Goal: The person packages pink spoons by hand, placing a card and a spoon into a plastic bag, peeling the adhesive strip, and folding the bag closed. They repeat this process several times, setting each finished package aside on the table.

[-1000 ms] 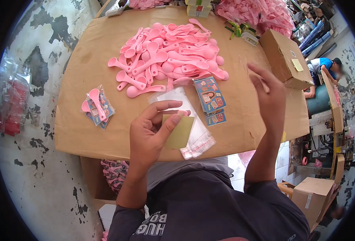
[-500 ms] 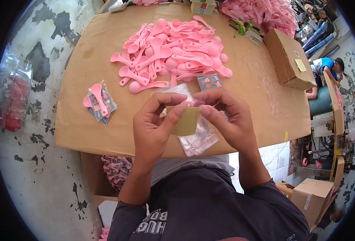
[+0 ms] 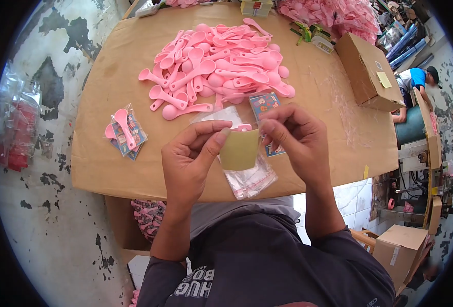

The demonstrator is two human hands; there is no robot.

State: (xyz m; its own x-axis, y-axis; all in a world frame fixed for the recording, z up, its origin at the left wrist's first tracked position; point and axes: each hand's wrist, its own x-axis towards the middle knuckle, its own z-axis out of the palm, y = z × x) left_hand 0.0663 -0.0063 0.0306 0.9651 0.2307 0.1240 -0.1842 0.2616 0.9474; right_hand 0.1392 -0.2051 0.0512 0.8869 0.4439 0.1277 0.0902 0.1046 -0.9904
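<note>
My left hand point(image 3: 193, 153) pinches the upper left edge of an olive-coloured card point(image 3: 239, 150). A bit of pink spoon point(image 3: 244, 127) shows above the card's top edge. My right hand point(image 3: 298, 138) is beside the card's upper right corner, thumb and forefinger pressed together; what they hold, if anything, is too small to tell. Under the card lie clear plastic bags point(image 3: 251, 180). Printed blue cards point(image 3: 265, 104) are partly behind my right hand. A heap of pink spoons point(image 3: 218, 64) lies beyond my hands.
Packed pink spoons with cards point(image 3: 126, 132) lie at the left of the brown-covered table point(image 3: 108, 176). A cardboard box point(image 3: 367, 74) stands at the right. Wrapped pink items point(image 3: 334, 18) are piled at the back. Another person point(image 3: 416, 82) works at the far right.
My right hand has moved slightly up and right, off the card's corner. More of the card and of the pink piece above it now shows. My left hand has shifted a little left.
</note>
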